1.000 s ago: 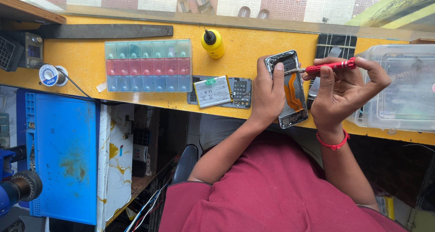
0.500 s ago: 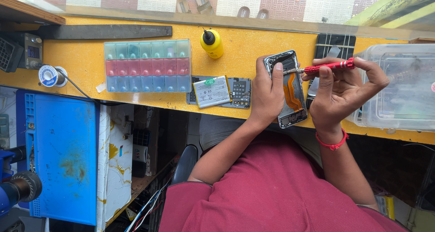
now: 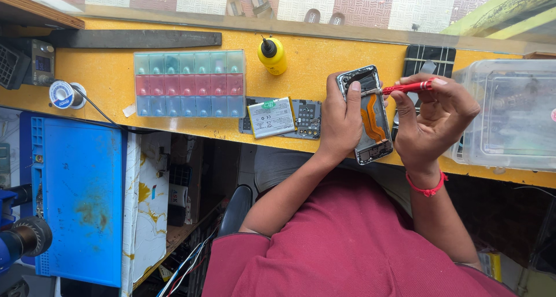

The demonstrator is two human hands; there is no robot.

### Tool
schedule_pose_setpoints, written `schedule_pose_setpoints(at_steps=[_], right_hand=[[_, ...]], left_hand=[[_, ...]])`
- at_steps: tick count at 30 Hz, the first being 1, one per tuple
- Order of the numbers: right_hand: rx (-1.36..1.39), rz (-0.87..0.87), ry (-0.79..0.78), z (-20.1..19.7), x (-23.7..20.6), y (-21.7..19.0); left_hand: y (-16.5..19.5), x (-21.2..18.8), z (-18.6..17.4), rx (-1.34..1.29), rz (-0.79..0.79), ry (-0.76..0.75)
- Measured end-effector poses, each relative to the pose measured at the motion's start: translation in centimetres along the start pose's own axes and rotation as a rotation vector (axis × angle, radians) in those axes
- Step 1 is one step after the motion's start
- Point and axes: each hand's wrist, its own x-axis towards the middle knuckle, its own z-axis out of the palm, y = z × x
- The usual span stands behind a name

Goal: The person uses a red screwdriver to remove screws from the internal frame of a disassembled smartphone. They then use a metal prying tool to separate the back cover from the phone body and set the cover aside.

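Phone (image 3: 370, 114) with its back off sits at 3 o'clock on the bench (image 3: 104, 79), gripped by my left hand (image 3: 341, 120); my right hand (image 3: 431, 120) pinches a red screwdriver (image 3: 405, 88) at its top edge. Tip could slip and gouge the orange flex cable (image 3: 373, 120) if I press off-axis.

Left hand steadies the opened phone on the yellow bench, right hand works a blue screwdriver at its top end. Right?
Not quite: the screwdriver is red, not blue, as the head view shows. The rest holds: the left hand steadies the opened phone on the yellow bench, and the right hand works the screwdriver at its top end.
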Motion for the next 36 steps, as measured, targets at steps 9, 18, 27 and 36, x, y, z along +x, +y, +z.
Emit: schedule_pose_setpoints(at_steps=[9, 18, 27, 36], right_hand=[[0.063, -0.015, -0.080, -0.1, 0.4, -0.2], [0.044, -0.052, -0.106, 0.6, 0.8, -0.9], [0.051, -0.009, -0.063, -0.2, 1.0, 0.1], [0.141, 0.013, -0.075, 0.1, 0.7, 0.6]], left_hand=[[-0.3, 0.2, 0.2, 0.041, 0.026, 0.035], [-0.2, -0.2, 0.2, 0.062, 0.019, 0.048], [-0.1, -0.1, 0.1, 0.031, 0.026, 0.032], [-0.4, 0.1, -0.2, 0.044, 0.001, 0.037]])
